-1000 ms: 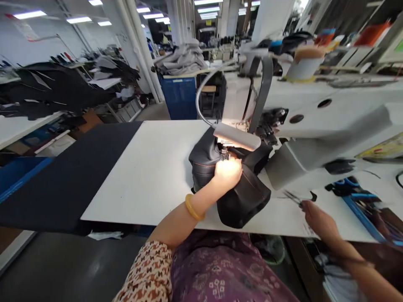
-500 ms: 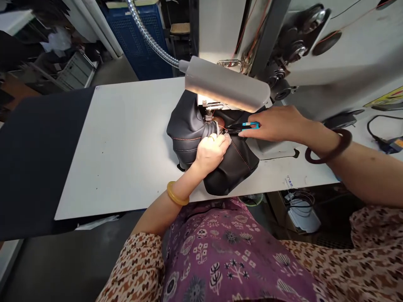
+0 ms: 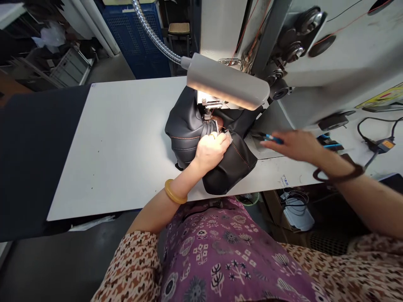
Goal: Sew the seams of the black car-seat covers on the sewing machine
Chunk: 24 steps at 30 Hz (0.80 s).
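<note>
My left hand [image 3: 210,150] is closed on a fold of the black leather cover [image 3: 185,130] with orange stitching, just below the sewing machine's needle and presser foot [image 3: 208,114]. My right hand [image 3: 294,144], blurred by motion, is closed on small blue-handled thread snips [image 3: 270,137], to the right of the cover and apart from it. A yellow bangle sits on my left wrist and a dark bangle on my right. The cover bulges over the front edge of the white table [image 3: 126,142].
A grey lamp [image 3: 228,82] on a flexible arm hangs over the needle. The sewing machine body [image 3: 330,58] fills the upper right. Cables and a yellow switch [image 3: 385,144] lie at the right. A black mat [image 3: 34,155] covers the table's left; a blue crate [image 3: 141,37] stands behind.
My right hand has drawn the snips away from the needle area toward the right. Before that the view swung down onto the work. My left hand keeps its hold on the cover.
</note>
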### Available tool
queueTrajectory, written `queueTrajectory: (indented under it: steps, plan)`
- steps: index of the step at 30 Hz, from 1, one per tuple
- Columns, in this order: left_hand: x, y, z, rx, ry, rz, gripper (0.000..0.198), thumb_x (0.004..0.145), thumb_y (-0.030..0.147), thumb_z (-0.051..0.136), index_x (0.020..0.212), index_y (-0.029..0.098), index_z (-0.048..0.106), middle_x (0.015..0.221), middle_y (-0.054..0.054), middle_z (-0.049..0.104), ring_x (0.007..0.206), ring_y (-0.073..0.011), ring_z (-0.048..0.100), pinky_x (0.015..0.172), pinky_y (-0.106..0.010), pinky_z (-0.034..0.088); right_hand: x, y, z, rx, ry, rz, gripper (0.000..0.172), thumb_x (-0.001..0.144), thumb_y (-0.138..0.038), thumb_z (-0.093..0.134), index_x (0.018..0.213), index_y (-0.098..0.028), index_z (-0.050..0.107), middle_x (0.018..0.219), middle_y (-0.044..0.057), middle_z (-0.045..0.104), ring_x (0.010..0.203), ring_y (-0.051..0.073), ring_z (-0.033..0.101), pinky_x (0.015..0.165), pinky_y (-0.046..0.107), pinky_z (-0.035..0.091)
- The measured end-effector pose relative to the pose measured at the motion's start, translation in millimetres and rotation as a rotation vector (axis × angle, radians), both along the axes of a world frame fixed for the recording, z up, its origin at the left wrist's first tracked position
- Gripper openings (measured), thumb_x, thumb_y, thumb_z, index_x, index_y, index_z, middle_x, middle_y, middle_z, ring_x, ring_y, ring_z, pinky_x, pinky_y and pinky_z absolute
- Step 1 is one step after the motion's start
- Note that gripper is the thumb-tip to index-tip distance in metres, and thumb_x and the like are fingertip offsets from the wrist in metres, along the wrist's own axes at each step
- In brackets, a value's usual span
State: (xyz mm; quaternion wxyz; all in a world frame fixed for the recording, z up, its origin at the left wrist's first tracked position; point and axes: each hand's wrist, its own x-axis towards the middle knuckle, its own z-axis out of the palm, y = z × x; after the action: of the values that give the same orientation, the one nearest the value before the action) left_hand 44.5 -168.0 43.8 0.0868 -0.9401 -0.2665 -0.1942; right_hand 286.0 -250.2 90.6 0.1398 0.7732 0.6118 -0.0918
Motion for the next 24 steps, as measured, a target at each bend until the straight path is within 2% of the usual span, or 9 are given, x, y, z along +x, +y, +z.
queueTrajectory:
  steps: [4, 7, 10, 12, 14, 16, 19, 21, 24]
  plan:
    - [28.5, 4.0, 22.7, -0.175, 0.073, -0.048, 0.030, 0.093, 0.007, 0.035, 0.091, 0.014, 0.064, 0.089, -0.009, 0.063, 0.088, -0.0217, 0.061, 0.067, -0.030, 0.045, 24.3, -60.3, -93.4, -0.204, 0.029, -0.217, 0.058, 0.090, -0.064, 0.022, 0.098, -0.020, 0.058, 0.097, 0.016, 0.067, 0.094, 0.033, 0.063, 0.073, 0.040, 0.044]
    - [41.0, 8.2, 28.2, -0.264, -0.147, -0.062, 0.032, 0.095, 0.010, 0.030, 0.107, 0.015, 0.060, 0.102, -0.009, 0.062, 0.094, -0.0193, 0.062, 0.077, -0.029, 0.049, 32.3, -78.6, -122.0, -0.098, 0.056, -0.185, 0.054, 0.089, -0.062, 0.030, 0.111, -0.020, 0.056, 0.118, 0.016, 0.060, 0.107, 0.035, 0.059, 0.076, 0.044, 0.047]
    - [25.6, 0.1, 8.9, -0.150, -0.558, -0.080, 0.040, 0.097, 0.012, 0.019, 0.121, 0.016, 0.050, 0.112, -0.009, 0.060, 0.105, -0.0159, 0.058, 0.090, -0.028, 0.048, 27.3, -64.2, -85.5, 0.222, 0.139, -0.057, 0.052, 0.085, -0.059, 0.041, 0.118, -0.021, 0.055, 0.119, 0.013, 0.060, 0.105, 0.032, 0.059, 0.080, 0.043, 0.048]
    - [2.3, -14.2, -15.9, -0.070, -0.664, 0.075, 0.038, 0.097, 0.014, 0.017, 0.109, 0.015, 0.053, 0.103, -0.010, 0.062, 0.104, -0.0176, 0.058, 0.093, -0.033, 0.046, 14.5, -41.5, -41.6, 0.427, 0.355, 0.036, 0.049, 0.084, -0.061, 0.041, 0.109, -0.022, 0.058, 0.111, 0.009, 0.064, 0.087, 0.023, 0.062, 0.078, 0.036, 0.048]
    - [-23.1, -32.2, -42.6, -0.108, -0.520, 0.286, 0.035, 0.095, 0.012, 0.020, 0.093, 0.014, 0.055, 0.092, -0.011, 0.062, 0.095, -0.0201, 0.059, 0.089, -0.037, 0.046, -6.3, -15.2, -1.6, 0.355, 0.529, 0.122, 0.048, 0.082, -0.065, 0.042, 0.095, -0.023, 0.061, 0.096, 0.005, 0.066, 0.077, 0.019, 0.060, 0.073, 0.032, 0.047]
    - [-42.5, -49.2, -64.4, -0.164, -0.320, 0.324, 0.028, 0.092, 0.010, 0.028, 0.090, 0.011, 0.056, 0.093, -0.014, 0.062, 0.092, -0.0223, 0.059, 0.083, -0.038, 0.047, -33.1, 8.9, 23.6, 0.144, 0.593, 0.141, 0.053, 0.080, -0.070, 0.037, 0.077, -0.023, 0.060, 0.077, 0.002, 0.065, 0.067, 0.017, 0.057, 0.064, 0.030, 0.042]
    - [-52.6, -63.8, -82.0, -0.190, -0.167, 0.220, 0.020, 0.086, 0.016, 0.046, 0.099, 0.009, 0.060, 0.106, -0.018, 0.062, 0.100, -0.0261, 0.059, 0.082, -0.038, 0.048, -71.7, 34.2, 33.5, -0.017, 0.427, 0.245, 0.049, 0.076, -0.066, 0.046, 0.059, -0.020, 0.049, 0.059, -0.001, 0.055, 0.059, 0.014, 0.048, 0.056, 0.027, 0.031]
    - [-48.8, -65.1, -85.7, -0.192, -0.099, 0.128, 0.021, 0.083, 0.021, 0.055, 0.098, 0.011, 0.064, 0.110, -0.018, 0.062, 0.109, -0.0277, 0.056, 0.087, -0.040, 0.048, -85.2, 44.1, 31.1, 0.036, 0.435, 0.243, 0.045, 0.076, -0.054, 0.050, 0.052, -0.019, 0.037, 0.051, -0.002, 0.042, 0.053, 0.011, 0.041, 0.053, 0.026, 0.026]
    - [-36.1, -59.8, -86.2, -0.198, -0.001, -0.020, 0.019, 0.085, 0.025, 0.056, 0.098, 0.015, 0.067, 0.114, -0.015, 0.063, 0.121, -0.0291, 0.050, 0.101, -0.046, 0.042, -80.5, 51.4, 27.8, 0.193, 0.635, 0.063, 0.041, 0.074, -0.043, 0.052, 0.050, -0.019, 0.029, 0.050, -0.003, 0.030, 0.050, 0.009, 0.032, 0.051, 0.026, 0.024]
